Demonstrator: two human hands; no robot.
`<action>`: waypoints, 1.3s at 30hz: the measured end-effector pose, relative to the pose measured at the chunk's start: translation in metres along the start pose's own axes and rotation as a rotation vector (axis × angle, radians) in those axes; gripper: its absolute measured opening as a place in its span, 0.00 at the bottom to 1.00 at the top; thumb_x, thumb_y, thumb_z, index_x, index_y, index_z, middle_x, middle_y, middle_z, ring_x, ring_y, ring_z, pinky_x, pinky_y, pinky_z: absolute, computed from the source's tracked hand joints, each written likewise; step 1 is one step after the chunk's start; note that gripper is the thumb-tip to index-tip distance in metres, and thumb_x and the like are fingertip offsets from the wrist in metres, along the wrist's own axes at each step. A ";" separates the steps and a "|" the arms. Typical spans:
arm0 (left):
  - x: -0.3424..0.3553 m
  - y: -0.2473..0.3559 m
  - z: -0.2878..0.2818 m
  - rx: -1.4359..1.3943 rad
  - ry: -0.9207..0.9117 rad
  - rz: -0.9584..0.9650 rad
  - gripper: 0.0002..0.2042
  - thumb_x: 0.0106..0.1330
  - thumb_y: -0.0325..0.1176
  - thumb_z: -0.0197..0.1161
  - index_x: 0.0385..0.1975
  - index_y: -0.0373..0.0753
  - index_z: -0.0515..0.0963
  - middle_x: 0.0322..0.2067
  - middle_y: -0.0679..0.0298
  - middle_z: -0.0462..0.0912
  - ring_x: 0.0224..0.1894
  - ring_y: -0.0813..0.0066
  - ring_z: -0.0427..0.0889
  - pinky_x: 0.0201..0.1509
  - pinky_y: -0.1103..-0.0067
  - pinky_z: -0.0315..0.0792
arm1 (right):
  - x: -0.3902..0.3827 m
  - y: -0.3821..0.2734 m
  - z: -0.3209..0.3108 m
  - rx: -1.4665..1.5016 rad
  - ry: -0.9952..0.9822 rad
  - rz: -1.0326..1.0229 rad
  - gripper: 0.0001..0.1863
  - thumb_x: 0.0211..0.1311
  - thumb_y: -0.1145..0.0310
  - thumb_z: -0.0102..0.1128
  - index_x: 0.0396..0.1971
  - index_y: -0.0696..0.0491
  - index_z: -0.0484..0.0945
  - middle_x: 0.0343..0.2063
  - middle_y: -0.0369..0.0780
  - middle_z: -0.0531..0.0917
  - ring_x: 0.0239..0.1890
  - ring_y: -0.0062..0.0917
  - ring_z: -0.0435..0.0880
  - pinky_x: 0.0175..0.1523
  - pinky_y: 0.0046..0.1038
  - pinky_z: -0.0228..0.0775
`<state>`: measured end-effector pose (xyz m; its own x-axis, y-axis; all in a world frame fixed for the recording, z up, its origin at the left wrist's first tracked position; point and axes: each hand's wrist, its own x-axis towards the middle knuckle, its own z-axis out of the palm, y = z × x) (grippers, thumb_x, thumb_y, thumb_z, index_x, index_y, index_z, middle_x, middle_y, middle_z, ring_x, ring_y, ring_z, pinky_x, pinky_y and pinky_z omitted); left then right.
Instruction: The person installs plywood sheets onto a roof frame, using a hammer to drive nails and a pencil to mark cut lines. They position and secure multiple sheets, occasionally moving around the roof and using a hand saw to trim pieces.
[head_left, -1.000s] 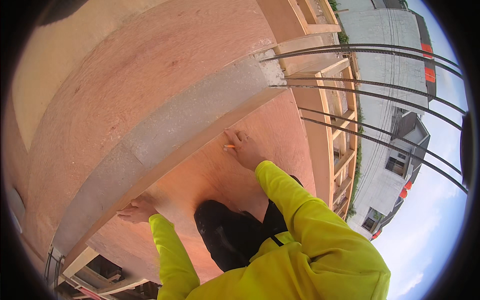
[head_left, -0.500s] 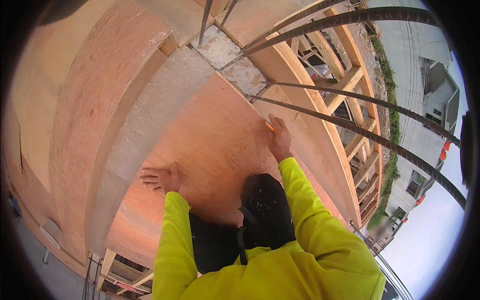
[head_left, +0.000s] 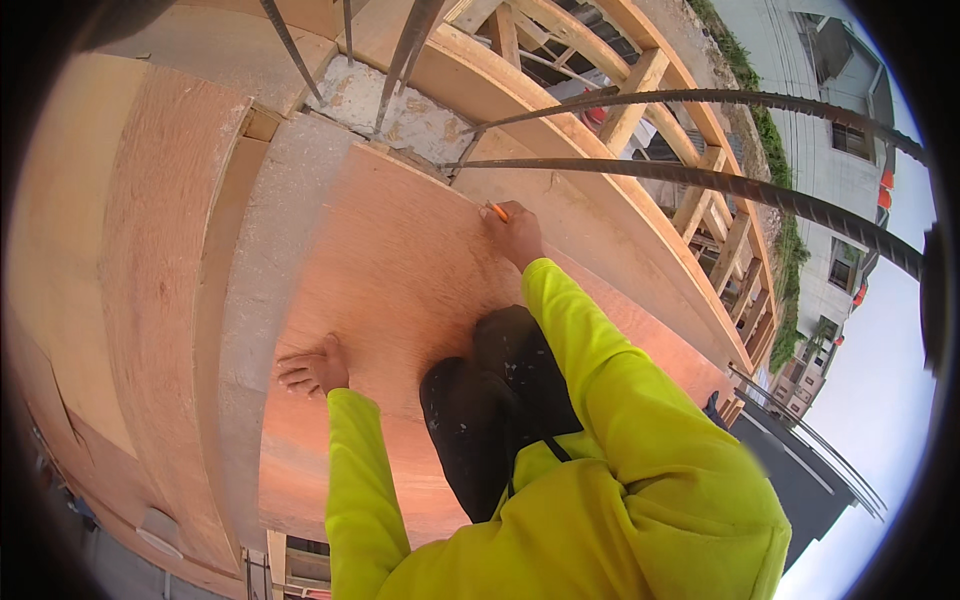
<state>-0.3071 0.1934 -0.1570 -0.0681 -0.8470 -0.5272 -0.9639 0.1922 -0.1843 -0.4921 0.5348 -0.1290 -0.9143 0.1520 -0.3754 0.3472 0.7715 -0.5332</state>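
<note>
On reddish plywood (head_left: 385, 260) rest 2 hands (head_left: 316, 370), the right (head_left: 517, 238) holding an orange stick (head_left: 497, 211).

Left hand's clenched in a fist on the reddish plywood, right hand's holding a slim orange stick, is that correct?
Not quite: the left hand is open, fingers spread, on the reddish plywood, not clenched, in the head view. The right hand does hold the slim orange stick.

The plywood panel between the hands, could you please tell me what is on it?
The spread left hand is on the plywood panel, black-trousered knees are over it, and the right hand holds an orange pencil near its edge. What they cover is hidden.
</note>
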 end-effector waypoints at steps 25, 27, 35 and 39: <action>-0.364 0.110 0.149 0.310 0.093 0.591 0.57 0.58 0.64 0.62 0.74 0.34 0.36 0.72 0.32 0.33 0.74 0.32 0.36 0.71 0.46 0.49 | -0.085 0.279 -0.203 -0.063 0.289 -0.243 0.11 0.63 0.65 0.61 0.44 0.48 0.82 0.29 0.43 0.85 0.33 0.41 0.83 0.39 0.41 0.73; -0.431 0.118 0.185 0.352 0.151 0.595 0.56 0.58 0.64 0.61 0.74 0.35 0.37 0.72 0.32 0.35 0.74 0.33 0.38 0.71 0.46 0.51 | -0.112 0.387 -0.249 -0.212 0.339 -0.146 0.10 0.62 0.67 0.62 0.42 0.49 0.82 0.28 0.42 0.85 0.32 0.41 0.82 0.39 0.41 0.73; -0.413 0.159 0.233 0.285 -0.031 0.614 0.72 0.46 0.61 0.75 0.71 0.37 0.18 0.69 0.31 0.13 0.72 0.28 0.17 0.68 0.36 0.43 | -0.187 0.564 -0.279 -0.204 0.194 0.014 0.06 0.67 0.64 0.61 0.37 0.49 0.82 0.22 0.42 0.82 0.27 0.41 0.80 0.34 0.40 0.72; -0.395 0.151 0.240 0.280 -0.001 0.623 0.71 0.47 0.62 0.74 0.71 0.36 0.18 0.70 0.32 0.15 0.73 0.27 0.19 0.68 0.37 0.44 | -0.179 0.558 -0.273 -0.171 0.277 0.058 0.07 0.66 0.61 0.62 0.33 0.48 0.82 0.18 0.40 0.79 0.22 0.39 0.77 0.29 0.40 0.70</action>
<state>-0.3637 0.6755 -0.1756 -0.5881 -0.5362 -0.6055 -0.6421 0.7648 -0.0536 -0.1912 1.1069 -0.1525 -0.9243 0.3426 -0.1683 0.3814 0.8459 -0.3728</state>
